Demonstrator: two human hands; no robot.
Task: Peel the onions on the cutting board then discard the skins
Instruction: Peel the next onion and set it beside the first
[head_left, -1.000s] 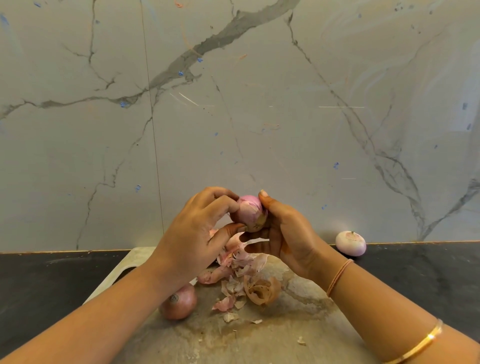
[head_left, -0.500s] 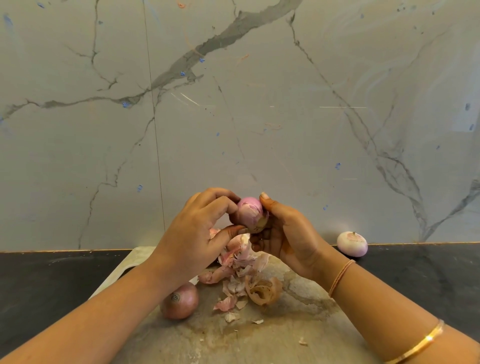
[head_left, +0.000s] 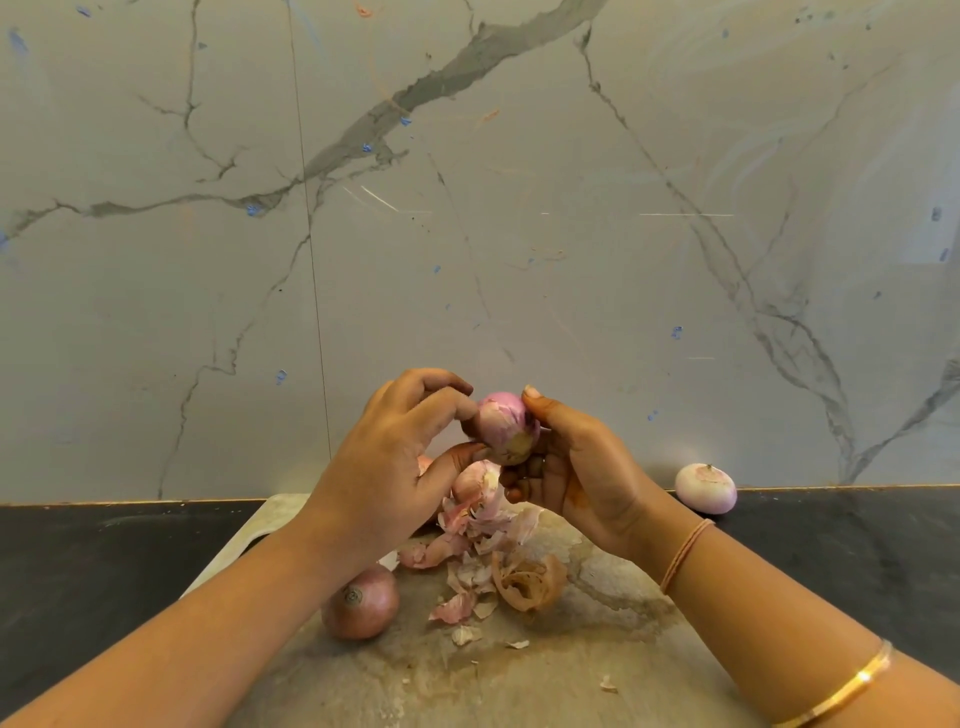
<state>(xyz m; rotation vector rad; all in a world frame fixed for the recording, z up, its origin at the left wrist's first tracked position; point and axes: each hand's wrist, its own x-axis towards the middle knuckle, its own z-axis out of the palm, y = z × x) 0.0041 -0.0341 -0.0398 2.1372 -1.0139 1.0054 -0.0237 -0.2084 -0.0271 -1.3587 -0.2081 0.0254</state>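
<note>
Pink-purple and half stripped, with a brown patch at its lower end, the held onion sits above the far end of the cutting board, raised between both hands, almost exactly where it was a second ago. The left hand pinches its left side between a bent forefinger on top and the thumb below. The right hand cups it from the right, thumb tip on its crown; its fingers, which reached further left a second earlier, now curl in beneath the bulb. Directly below lies the heap of skins, unchanged, with a brown unpeeled onion just beside the left forearm. Well apart on the dark counter, against the marble wall, rests a peeled onion, unmoved.
</note>
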